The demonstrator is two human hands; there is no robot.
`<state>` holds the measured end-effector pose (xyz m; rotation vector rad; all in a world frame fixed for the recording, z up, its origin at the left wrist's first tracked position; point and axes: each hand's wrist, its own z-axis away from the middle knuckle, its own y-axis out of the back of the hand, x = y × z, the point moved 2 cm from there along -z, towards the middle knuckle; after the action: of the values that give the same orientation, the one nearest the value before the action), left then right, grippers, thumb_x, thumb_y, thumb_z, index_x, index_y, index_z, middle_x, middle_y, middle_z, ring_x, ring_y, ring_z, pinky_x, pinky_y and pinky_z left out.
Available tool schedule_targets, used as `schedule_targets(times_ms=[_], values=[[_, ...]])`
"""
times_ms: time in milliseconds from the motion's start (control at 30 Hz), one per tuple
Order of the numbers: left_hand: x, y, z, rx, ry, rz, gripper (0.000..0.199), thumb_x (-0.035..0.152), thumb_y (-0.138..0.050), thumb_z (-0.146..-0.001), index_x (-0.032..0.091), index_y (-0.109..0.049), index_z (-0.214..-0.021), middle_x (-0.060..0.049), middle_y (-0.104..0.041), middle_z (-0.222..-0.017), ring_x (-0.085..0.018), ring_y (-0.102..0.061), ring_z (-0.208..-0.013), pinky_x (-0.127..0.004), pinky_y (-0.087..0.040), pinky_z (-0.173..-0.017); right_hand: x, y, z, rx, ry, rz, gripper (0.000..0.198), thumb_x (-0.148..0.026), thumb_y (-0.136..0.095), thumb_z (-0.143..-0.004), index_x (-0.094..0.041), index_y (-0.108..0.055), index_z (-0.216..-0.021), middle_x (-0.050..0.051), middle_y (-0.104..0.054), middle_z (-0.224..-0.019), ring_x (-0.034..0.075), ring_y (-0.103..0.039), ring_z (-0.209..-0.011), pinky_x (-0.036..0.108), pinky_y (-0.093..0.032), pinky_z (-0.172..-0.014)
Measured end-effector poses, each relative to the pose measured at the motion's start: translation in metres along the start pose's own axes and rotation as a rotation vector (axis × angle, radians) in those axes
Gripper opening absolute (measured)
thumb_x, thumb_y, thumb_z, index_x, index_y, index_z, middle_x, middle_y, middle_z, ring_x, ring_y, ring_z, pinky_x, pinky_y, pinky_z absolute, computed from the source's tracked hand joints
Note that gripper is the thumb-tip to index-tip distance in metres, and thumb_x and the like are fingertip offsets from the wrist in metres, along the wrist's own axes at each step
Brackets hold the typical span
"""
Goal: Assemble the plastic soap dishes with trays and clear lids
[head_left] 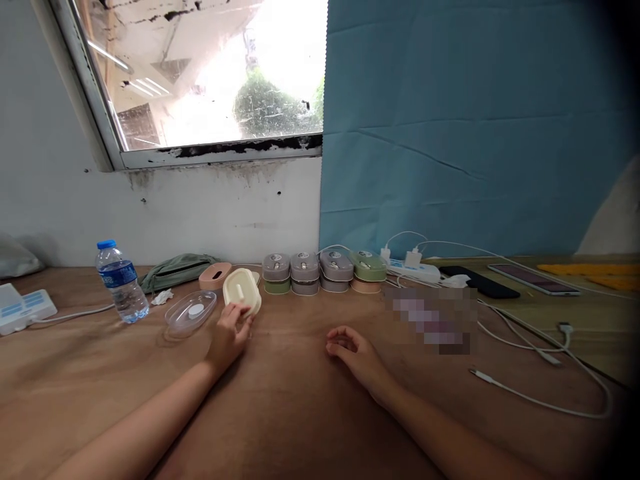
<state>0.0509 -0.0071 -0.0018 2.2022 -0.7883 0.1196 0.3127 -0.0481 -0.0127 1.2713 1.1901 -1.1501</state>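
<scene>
My left hand (235, 328) grips the lower edge of a cream rounded-rectangular lid (242, 292), which is tilted up and has a pale slot-like mark in its middle. Just left of it lies a clear plastic cover (183, 313) with a white round spot. Behind stands a pink piece (215, 275) with a dark slot. Another cream edge shows partly behind the lid. On the bare tabletop to the right, my right hand (354, 353) rests with its fingers loosely curved and apart from the thumb, holding nothing.
Several stacked rounded boxes (305, 272) in grey, green and pink line the wall. At left are a water bottle (120, 283), a green pouch (177, 270) and a power strip (25, 310). White cables (545, 403), another power strip (415, 272) and phones (533, 279) lie right.
</scene>
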Motion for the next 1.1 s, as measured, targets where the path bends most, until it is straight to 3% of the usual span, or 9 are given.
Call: schedule_targets(times_ms=[100, 300, 567, 700, 900, 1100], values=[[-0.029, -0.015, -0.024, 0.034, -0.026, -0.125, 0.018, 0.024, -0.039, -0.084, 0.018, -0.051, -0.097, -0.010, -0.054, -0.093, -0.023, -0.053, -0.093, -0.036, -0.043, -0.084, 0.000, -0.001, 0.000, -0.008, -0.006, -0.026, 0.012, -0.019, -0.059, -0.061, -0.021, -0.052, -0.071, -0.004, -0.056, -0.061, 0.013, -0.054, -0.060, 0.024, -0.041, -0.059], [-0.066, -0.041, -0.061, -0.028, -0.071, -0.220, 0.020, 0.019, -0.038, -0.083, 0.017, -0.054, -0.095, -0.011, -0.057, -0.094, -0.024, -0.053, -0.092, -0.037, -0.041, -0.084, 0.002, -0.001, 0.000, -0.027, -0.002, -0.037, 0.010, -0.018, -0.057, -0.063, -0.020, -0.052, -0.071, -0.004, -0.054, -0.061, 0.012, -0.052, -0.059, 0.024, -0.039, -0.058], [-0.094, -0.055, -0.070, -0.095, -0.073, -0.302, 0.023, 0.017, -0.038, -0.082, 0.013, -0.058, -0.092, -0.014, -0.058, -0.093, -0.025, -0.055, -0.089, -0.039, -0.041, -0.079, 0.003, 0.000, -0.001, -0.055, 0.016, 0.043, 0.007, -0.017, -0.055, -0.066, -0.019, -0.050, -0.071, -0.003, -0.054, -0.063, 0.011, -0.052, -0.061, 0.023, -0.040, -0.059], [-0.105, -0.059, -0.069, -0.095, -0.068, -0.306, 0.023, 0.016, -0.038, -0.081, 0.012, -0.059, -0.090, -0.013, -0.058, -0.091, -0.026, -0.055, -0.089, -0.040, -0.044, -0.076, 0.000, 0.000, 0.000, -0.198, 0.094, 0.221, 0.002, -0.018, -0.053, -0.070, -0.018, -0.051, -0.070, -0.003, -0.053, -0.064, 0.011, -0.051, -0.062, 0.022, -0.040, -0.059], [-0.112, -0.061, -0.067, -0.083, -0.082, -0.286, 0.022, 0.015, -0.039, -0.081, 0.012, -0.059, -0.091, -0.012, -0.057, -0.091, -0.024, -0.055, -0.089, -0.038, -0.045, -0.077, -0.013, -0.005, 0.014, -0.502, 0.412, 0.636, 0.012, -0.014, -0.054, -0.071, -0.019, -0.059, -0.081, 0.003, -0.056, -0.087, 0.015, -0.052, -0.081, 0.026, -0.041, -0.074], [-0.114, -0.062, -0.065, -0.082, -0.098, -0.269, 0.021, 0.014, -0.040, -0.081, 0.014, -0.059, -0.091, -0.010, -0.057, -0.091, -0.022, -0.055, -0.087, -0.038, -0.046, -0.078, -0.014, -0.005, 0.016, -0.547, 0.430, 0.709, 0.014, -0.016, -0.053, -0.074, -0.020, -0.058, -0.087, 0.003, -0.054, -0.093, 0.015, -0.052, -0.089, 0.027, -0.041, -0.080]])
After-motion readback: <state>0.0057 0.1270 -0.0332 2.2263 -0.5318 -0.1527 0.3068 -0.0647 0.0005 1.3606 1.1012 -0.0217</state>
